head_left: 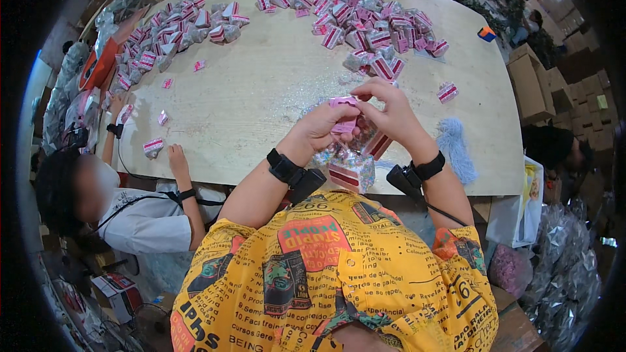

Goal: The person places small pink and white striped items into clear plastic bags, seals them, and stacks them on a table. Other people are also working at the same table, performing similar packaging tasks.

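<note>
Over the near part of the table, my left hand (319,127) is closed, with the thumb pressing on a small pink card (344,115). My right hand (391,111) pinches close to the card's upper edge; what lies between its fingertips is too small to make out. Just below both hands, at the table's front edge, is a wedge-shaped packet (344,176) with a red-and-white striped side and glittery clear wrapping. Another striped packet (378,145) shows partly under my right palm. A bundle of pale blue strings (456,150) lies right of my right wrist.
Many similar packets are heaped at the far middle (372,19) and far left (163,36) of the pale table (261,65). One packet (447,92) lies alone at right. A co-worker (140,212) sits at left, hands near a packet (153,148). Cardboard boxes (529,85) stand at right.
</note>
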Demonstrator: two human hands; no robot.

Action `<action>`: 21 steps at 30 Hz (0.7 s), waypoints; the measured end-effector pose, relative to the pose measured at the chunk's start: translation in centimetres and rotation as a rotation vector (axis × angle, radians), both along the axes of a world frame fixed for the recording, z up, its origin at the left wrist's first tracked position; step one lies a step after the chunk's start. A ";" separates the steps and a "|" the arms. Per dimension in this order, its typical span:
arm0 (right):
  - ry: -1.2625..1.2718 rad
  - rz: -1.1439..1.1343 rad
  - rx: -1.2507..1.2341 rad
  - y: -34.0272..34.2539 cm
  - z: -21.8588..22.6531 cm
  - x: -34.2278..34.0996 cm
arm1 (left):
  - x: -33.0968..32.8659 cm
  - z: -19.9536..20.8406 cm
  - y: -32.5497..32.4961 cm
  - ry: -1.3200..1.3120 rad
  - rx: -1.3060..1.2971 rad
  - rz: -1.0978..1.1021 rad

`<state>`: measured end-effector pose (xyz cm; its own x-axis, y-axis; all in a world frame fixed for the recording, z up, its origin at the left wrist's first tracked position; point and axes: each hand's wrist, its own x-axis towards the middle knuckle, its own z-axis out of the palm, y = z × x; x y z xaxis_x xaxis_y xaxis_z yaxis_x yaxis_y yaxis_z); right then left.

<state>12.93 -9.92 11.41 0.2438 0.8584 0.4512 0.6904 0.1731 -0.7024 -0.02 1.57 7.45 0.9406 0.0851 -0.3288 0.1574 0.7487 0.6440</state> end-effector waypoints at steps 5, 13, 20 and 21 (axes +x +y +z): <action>0.116 -0.079 -0.028 -0.6 -0.1 -0.4 | 0.1 0.5 0.3 0.020 -0.056 -0.020; 0.068 -0.101 -0.040 -0.7 0.7 -0.7 | 0.9 0.3 0.5 0.037 -0.118 -0.098; -0.148 -0.012 -0.014 -0.1 0.5 -0.4 | 1.0 0.2 0.4 0.056 -0.048 -0.100; -0.169 -0.012 -0.016 -0.1 0.6 -0.4 | 1.0 0.2 0.4 0.057 -0.035 -0.097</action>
